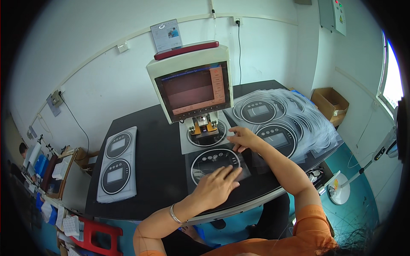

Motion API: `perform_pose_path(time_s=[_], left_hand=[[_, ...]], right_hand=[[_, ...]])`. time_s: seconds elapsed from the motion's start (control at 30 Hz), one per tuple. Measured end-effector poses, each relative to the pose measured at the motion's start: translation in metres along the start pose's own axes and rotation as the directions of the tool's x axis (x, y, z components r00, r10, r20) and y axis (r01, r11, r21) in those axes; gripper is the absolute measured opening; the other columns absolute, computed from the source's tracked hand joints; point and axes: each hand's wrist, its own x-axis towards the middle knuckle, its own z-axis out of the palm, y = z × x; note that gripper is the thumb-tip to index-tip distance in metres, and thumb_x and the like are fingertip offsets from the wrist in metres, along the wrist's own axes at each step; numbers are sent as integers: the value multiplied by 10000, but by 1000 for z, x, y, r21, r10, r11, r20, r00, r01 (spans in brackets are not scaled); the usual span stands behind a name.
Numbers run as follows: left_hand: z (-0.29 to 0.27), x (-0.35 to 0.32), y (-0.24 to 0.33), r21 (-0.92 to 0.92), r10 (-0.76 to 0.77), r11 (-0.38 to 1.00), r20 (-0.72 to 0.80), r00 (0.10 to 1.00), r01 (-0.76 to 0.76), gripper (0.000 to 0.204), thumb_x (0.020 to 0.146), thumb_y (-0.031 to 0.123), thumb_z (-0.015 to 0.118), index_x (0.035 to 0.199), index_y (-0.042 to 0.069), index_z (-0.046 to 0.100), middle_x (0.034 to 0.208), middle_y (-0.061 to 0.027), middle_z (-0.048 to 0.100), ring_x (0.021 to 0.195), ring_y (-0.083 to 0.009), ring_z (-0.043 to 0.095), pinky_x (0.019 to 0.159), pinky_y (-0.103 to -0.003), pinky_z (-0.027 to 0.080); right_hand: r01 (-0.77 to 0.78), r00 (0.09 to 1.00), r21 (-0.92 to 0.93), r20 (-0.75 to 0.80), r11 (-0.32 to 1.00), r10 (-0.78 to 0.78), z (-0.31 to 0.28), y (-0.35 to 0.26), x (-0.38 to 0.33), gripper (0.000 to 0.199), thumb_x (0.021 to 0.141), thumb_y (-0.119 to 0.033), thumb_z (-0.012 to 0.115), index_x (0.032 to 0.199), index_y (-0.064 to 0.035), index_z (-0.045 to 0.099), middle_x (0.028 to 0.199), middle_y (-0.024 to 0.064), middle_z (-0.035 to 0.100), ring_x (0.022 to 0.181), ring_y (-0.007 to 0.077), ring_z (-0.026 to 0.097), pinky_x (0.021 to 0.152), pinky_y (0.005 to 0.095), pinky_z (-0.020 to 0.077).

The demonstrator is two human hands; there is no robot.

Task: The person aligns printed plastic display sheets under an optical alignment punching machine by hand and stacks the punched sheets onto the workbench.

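A clear plastic sheet printed with two black round panels lies on the black table, its far part under the head of a bench machine [200, 123]. The far panel [218, 138] is partly covered by the machine's head; the near panel [200, 164] lies in front. My left hand [218, 185] rests over the near panel, fingers stretched out, hiding its lower edge. Beside the sheet's right edge is my right hand [245, 138], fingers pointing left and somewhat apart, with nothing visible in them. Whether its fingertips touch the sheet, I cannot tell.
A neat stack of printed sheets [115, 187] lies at the table's left. On the right spreads a loose, overlapping pile of similar sheets [307, 123]. A cardboard box [329, 102] stands beyond it. A red stool [100, 234] is at lower left, a white round stand base [340, 192] at right.
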Motion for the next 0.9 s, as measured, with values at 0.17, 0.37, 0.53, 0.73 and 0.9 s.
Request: perform_pose_path(time_s=[0.17, 0.37, 0.53, 0.73, 0.9], left_hand=[[-7, 4, -9, -49, 69, 996, -84, 994, -74, 533, 987, 460, 557, 1340, 62, 592, 1338, -163, 613, 1251, -347, 569, 1057, -473, 447], [18, 1, -58, 234, -184, 952, -72, 980, 196, 516, 997, 446, 544, 1319, 48, 606, 1363, -178, 592, 1275, -359, 539, 1081, -496, 403], [21, 3, -52, 252, -182, 948, -73, 981, 195, 513, 996, 446, 543, 1325, 57, 602, 1362, -178, 589, 1275, -354, 542, 1082, -508, 399], [17, 2, -45, 227, -186, 953, -84, 979, 201, 488, 983, 433, 570, 1291, 58, 624, 1305, -179, 617, 1215, -349, 584, 1065, -508, 414], [15, -1, -40, 234, -169, 953, -107, 980, 190, 463, 978, 417, 583, 1267, 59, 635, 1290, -167, 627, 1189, -341, 601, 1062, -510, 418]], right_hand=[[167, 966, -434, -107, 885, -235, -24, 1, -3, 392, 804, -115, 700, 1159, 49, 675, 644, 93, 693, 479, 147, 641, 479, 287, 524], [206, 913, -626, -153, 752, -378, -48, -10, -27, 400, 731, -125, 629, 1080, 53, 709, 650, 157, 691, 563, 250, 688, 665, 327, 565], [179, 941, -555, -144, 812, -305, -53, -11, -30, 393, 748, -94, 613, 1096, 69, 696, 609, 131, 681, 507, 209, 662, 583, 310, 550], [163, 968, -544, -74, 823, -240, -57, -8, -29, 385, 793, -86, 644, 1139, 79, 679, 644, 113, 685, 486, 165, 655, 479, 280, 532], [163, 971, -538, -62, 827, -232, -54, -15, -35, 386, 791, -87, 650, 1136, 85, 678, 644, 110, 685, 484, 166, 656, 474, 282, 530]])
